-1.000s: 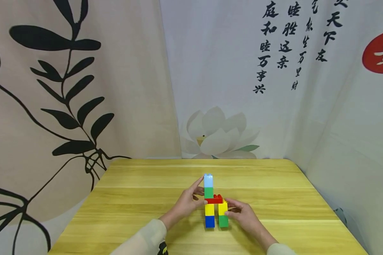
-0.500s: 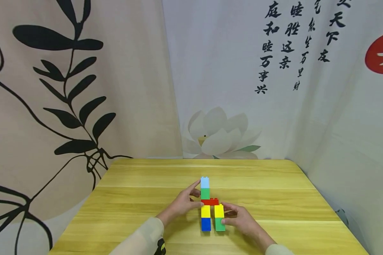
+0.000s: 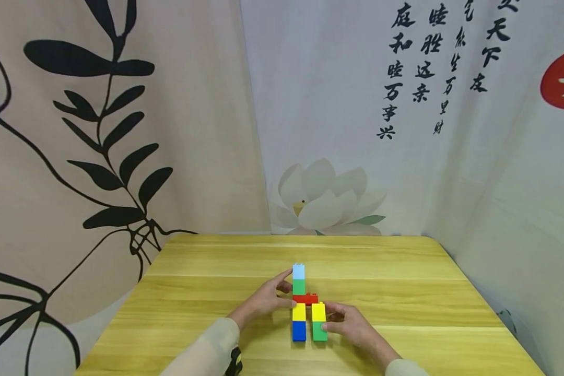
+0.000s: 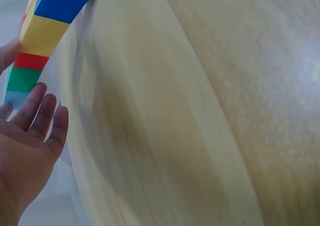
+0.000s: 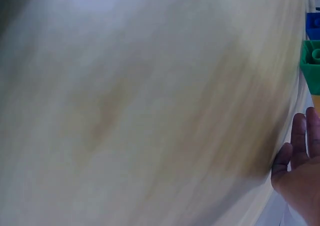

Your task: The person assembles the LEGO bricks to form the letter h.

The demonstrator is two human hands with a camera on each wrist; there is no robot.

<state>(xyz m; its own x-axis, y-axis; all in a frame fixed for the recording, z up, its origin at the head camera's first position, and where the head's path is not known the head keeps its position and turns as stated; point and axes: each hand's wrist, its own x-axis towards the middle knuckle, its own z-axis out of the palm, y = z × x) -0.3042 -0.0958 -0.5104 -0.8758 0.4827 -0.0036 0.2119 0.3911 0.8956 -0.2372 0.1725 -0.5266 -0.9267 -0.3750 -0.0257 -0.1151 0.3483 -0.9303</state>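
Note:
In the head view a structure of toy building bricks stands between the two hands. Its left column runs upward from a blue brick through a yellow brick, a long red brick and a green brick to a light blue brick. Below the red brick's right end is a shorter column, a yellow brick over a green brick. My left hand grips the tall column, thumb near the red brick. My right hand pinches the shorter column; its hollow green underside shows in the right wrist view.
A wooden table lies under the hands. Behind it hangs a pale curtain with printed leaves, a lotus and writing. A dark band shows at the left sleeve.
Both hands and the brick structure have shifted a little left and nearer in the head view. The grips look the same, and the whole view has drifted slightly.

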